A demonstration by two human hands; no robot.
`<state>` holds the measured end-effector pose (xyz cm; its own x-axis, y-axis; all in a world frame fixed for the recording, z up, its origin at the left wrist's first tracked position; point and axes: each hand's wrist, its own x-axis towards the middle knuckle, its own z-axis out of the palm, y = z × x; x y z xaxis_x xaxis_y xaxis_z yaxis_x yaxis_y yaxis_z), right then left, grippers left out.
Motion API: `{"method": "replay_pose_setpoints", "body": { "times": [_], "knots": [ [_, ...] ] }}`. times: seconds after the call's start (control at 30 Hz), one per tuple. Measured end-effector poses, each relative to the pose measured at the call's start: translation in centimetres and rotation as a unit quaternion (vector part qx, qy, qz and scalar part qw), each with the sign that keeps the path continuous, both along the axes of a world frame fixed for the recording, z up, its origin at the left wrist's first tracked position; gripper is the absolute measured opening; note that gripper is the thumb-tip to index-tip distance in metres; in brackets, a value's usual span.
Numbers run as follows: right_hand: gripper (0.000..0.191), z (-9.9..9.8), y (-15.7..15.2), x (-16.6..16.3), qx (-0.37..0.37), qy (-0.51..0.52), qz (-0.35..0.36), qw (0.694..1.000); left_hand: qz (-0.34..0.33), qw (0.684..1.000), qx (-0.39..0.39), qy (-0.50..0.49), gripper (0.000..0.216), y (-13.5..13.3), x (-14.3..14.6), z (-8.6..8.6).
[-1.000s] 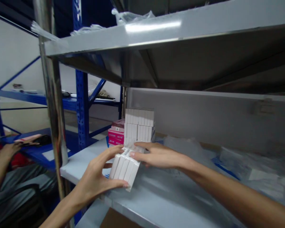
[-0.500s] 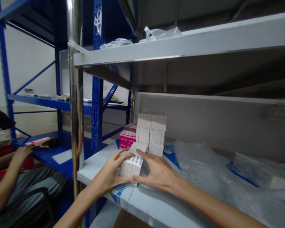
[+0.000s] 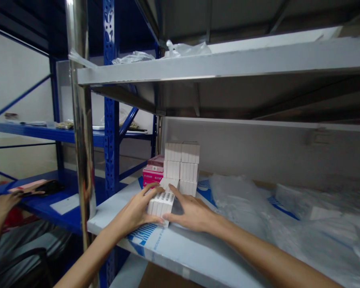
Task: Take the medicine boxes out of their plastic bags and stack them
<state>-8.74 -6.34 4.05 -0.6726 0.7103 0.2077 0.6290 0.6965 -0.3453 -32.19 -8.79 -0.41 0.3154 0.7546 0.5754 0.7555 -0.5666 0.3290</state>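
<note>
A row of small white boxes (image 3: 159,207) with barcode labels on top is between my two hands at the front of the shelf. My left hand (image 3: 142,208) grips the row's left side, fingers over the top and thumb low at the front. On the right side, my right hand (image 3: 190,210) holds the same row, its thumb near the left thumb. Right behind stands a stack of similar white boxes (image 3: 181,164), several layers high. Pink boxes (image 3: 153,174) sit to its left. Whether the held row rests on the shelf is hard to make out.
The shelf (image 3: 195,252) has a blue-printed film at its front edge. Clear plastic bags (image 3: 243,204) lie on the right. Overhead runs another shelf (image 3: 228,64); a metal post (image 3: 84,160) rises at left. Beyond it, a co-worker's hand (image 3: 6,202) is at a blue shelf.
The view has turned slightly right, so the shelves appear farther left. Both hands have brought the row of white boxes a little farther back, and it looks more level.
</note>
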Motion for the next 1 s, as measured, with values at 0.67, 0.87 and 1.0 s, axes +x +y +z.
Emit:
{"method": "replay_pose_setpoints", "body": {
  "times": [0.67, 0.87, 1.0],
  "knots": [
    [0.081, 8.8, -3.6, 24.8, -0.018, -0.119, 0.07, 0.99, -0.225, 0.949, 0.008, 0.22, 0.012, 1.9, 23.9, 6.4],
    [0.013, 6.9, 0.2, 28.4, -0.002, 0.015, 0.059, 0.998, -0.38, 0.902, -0.179, -0.104, 0.015, 5.2, 29.1, 6.7],
    [0.016, 6.2, 2.1, 30.1, -0.03, 0.279, -0.065, 0.958, -0.41, 0.86, -0.196, -0.231, 0.057, 6.8, 31.6, 5.7]
  ]
}}
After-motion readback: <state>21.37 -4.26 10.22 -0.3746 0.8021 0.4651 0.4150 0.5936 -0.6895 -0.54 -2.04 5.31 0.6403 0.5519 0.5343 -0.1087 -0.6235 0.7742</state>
